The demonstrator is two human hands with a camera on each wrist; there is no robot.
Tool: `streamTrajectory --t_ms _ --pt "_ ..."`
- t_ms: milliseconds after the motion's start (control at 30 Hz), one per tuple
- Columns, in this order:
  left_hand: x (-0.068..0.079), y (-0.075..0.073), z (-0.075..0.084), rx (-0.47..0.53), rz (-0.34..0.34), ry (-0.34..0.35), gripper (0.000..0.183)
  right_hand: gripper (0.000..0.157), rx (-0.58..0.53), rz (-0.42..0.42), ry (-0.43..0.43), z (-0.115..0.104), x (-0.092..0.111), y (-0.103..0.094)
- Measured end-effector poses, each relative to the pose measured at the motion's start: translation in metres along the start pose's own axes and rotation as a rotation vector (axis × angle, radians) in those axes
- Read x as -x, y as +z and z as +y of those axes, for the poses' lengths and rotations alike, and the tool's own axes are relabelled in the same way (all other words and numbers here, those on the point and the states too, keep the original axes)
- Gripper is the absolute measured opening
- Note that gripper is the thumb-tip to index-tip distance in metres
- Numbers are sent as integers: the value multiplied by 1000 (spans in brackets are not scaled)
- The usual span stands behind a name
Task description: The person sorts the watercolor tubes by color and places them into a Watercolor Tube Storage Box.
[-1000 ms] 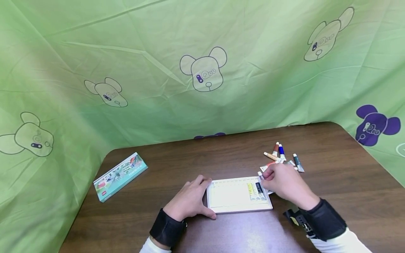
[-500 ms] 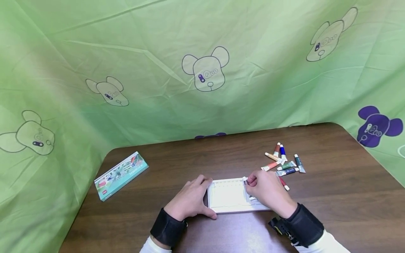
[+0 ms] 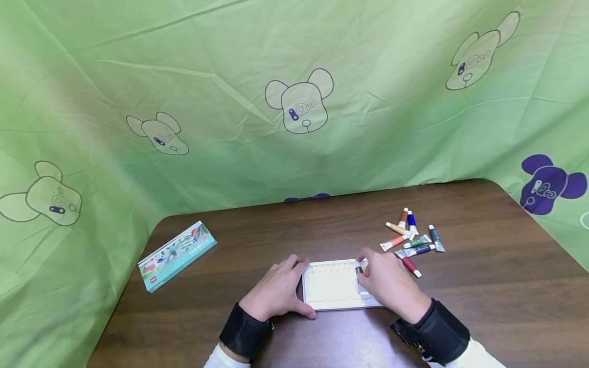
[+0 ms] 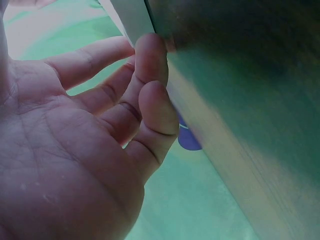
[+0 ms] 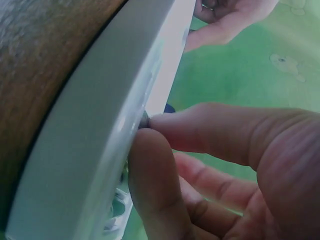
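Note:
A shallow white tray (image 3: 331, 284) with a clear moulded liner lies flat on the table. Its left end is held by my left hand (image 3: 277, 287), thumb at the near corner and fingers at the far one. The left wrist view shows those fingertips against the white tray edge (image 4: 131, 22). Over the tray's right part, my right hand (image 3: 391, 282) pinches a small paint tube (image 3: 359, 270) down at the liner. In the right wrist view only a grey bit of the paint tube (image 5: 144, 120) shows between thumb and finger. The hand hides the tray's right end.
Several loose paint tubes (image 3: 417, 250) lie right of and behind the tray, a red tube (image 3: 411, 266) close to my right hand. A turquoise printed box (image 3: 177, 256) rests at the left. Green cloth (image 3: 221, 153) hangs behind the table (image 3: 257, 232).
My right hand has moved left from the tray's right end with the paint tube and lowered it to the liner. Loose tubes behind it came into view. The left hand has stayed put.

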State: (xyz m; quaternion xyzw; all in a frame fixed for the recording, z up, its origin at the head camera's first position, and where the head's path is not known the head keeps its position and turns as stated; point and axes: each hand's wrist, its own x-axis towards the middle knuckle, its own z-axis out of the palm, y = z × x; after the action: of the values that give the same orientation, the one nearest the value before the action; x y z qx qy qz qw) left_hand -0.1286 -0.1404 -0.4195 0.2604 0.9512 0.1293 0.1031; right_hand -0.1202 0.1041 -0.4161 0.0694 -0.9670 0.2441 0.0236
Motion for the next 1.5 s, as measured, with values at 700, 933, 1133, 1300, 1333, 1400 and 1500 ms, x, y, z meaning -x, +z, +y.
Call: streamTrajectory --t_ms 700,933,1133,1300,1333,1400,1500 --pt "-1 -1 1 -9 -8 -7 107 22 148 13 -249 3 3 -1" --pt "0 -1 0 -5 -3 3 106 23 128 5 -240 4 3 -1" --pt "0 -2 0 -8 -5 -1 106 21 101 -11 -227 4 1 -2" --pt "0 -2 0 3 -8 -4 106 10 45 -47 -172 8 -2 -8" --pt "0 -1 0 6 -9 -5 106 17 27 -45 -160 11 -4 -10" --pt "0 0 1 6 -9 -3 106 29 12 -16 -139 20 -10 -17" --pt "-1 0 1 2 -12 -7 106 29 16 77 -94 40 -22 -29"
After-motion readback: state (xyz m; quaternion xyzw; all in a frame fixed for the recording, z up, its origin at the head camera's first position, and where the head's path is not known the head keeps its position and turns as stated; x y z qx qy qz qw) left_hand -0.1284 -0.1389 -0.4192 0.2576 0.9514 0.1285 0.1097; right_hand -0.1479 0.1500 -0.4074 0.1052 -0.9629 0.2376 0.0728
